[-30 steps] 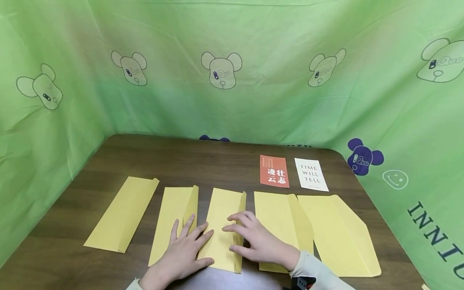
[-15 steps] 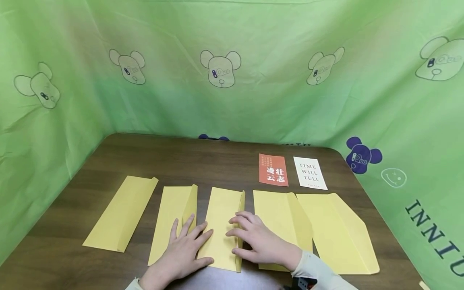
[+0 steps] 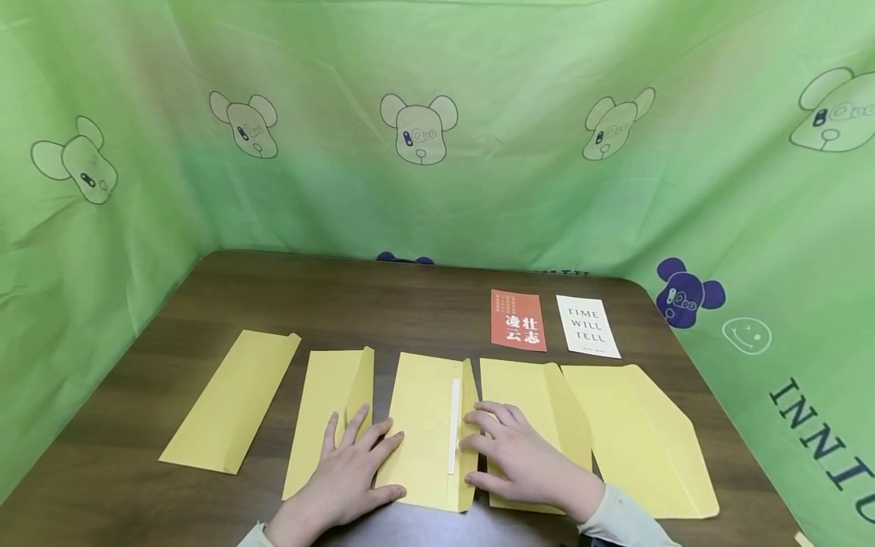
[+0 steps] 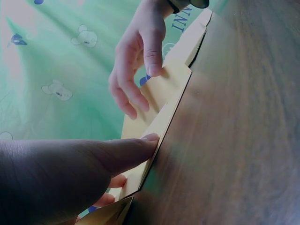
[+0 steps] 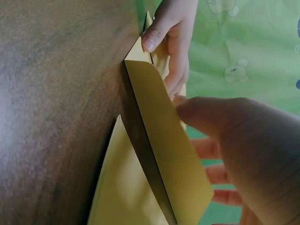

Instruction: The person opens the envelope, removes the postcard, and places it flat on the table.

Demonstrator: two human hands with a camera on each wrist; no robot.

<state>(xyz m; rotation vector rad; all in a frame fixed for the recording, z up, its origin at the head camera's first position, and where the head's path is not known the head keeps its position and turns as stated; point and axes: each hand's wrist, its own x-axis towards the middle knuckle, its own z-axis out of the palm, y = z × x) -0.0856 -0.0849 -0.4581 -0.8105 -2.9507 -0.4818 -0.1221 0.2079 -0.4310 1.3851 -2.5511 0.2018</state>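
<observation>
Several yellow envelopes lie in a row. In the head view, my left hand (image 3: 352,471) spreads its fingers across the left part of the middle envelope (image 3: 417,425), its wrist side over the neighbouring left envelope (image 3: 321,425). My right hand (image 3: 516,456) is at the middle envelope's raised flap (image 3: 468,486), its fingertips against the inner face with the fingers loosely bent. A white strip (image 3: 453,425) shows beside the flap's fold. From the right wrist, the flap (image 5: 161,122) stands tilted up, with the thumb at its edge and the fingers partly hidden behind it.
Another yellow envelope (image 3: 232,403) lies far left. Two envelopes lie to the right, one (image 3: 519,387) partly under my right hand, the other (image 3: 649,448) with its flap spread. A red card (image 3: 518,319) and a white card (image 3: 588,327) lie near the back of the brown table (image 3: 342,296).
The middle envelope's flap has swung up and to the right with my right hand, uncovering the white strip. My left hand has stayed in place.
</observation>
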